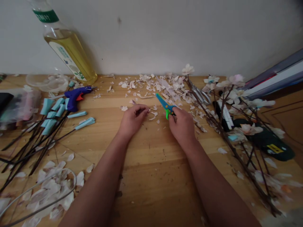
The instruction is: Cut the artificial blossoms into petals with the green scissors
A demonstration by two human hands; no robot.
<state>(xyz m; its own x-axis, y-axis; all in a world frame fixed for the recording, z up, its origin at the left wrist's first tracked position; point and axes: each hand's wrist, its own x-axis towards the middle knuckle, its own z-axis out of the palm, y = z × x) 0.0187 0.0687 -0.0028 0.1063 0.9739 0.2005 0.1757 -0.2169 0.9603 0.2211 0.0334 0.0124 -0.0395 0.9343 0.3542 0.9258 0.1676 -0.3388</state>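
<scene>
My right hand (181, 124) grips a pair of scissors (163, 102) with blue blades and a green handle part, the blades pointing up and to the left. To its left, my left hand (133, 119) is closed in a pinch, with a thin pale sliver showing at the fingertips; its kind is too small to make out. Pale petal scraps (153, 116) lie on the wooden table (151, 176) between the two hands. More dry petal pieces (151, 83) are scattered behind them toward the wall.
At left are a blue glue gun (75, 97), twigs with light-blue wrapped tips (50, 121), a tilted oil bottle (71, 53), loose petals (52, 189) and a cable (75, 179). At right lie a flowering branch (233, 148), metal pliers (200, 94) and a dark green tool (272, 143).
</scene>
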